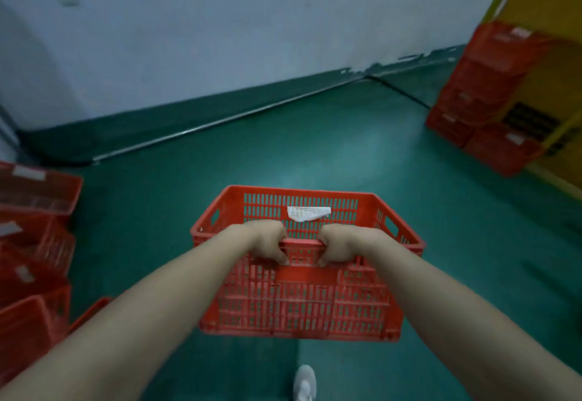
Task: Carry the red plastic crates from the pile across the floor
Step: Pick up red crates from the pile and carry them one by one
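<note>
A red slotted plastic crate (302, 303) hangs in front of me above the green floor, empty, with a white label (308, 213) on its far inner wall. My left hand (267, 243) and my right hand (340, 244) both grip its near rim, side by side, fingers curled over the edge. A loose pile of red crates (34, 243) lies at my left. A neat stack of red crates (485, 98) stands at the far right.
A pale wall with a dark skirting (189, 110) runs across the back. A yellow structure (554, 54) rises at the right, behind the stack. The green floor (315, 148) stretches between pile and stack. My white shoe (305, 381) shows below the crate.
</note>
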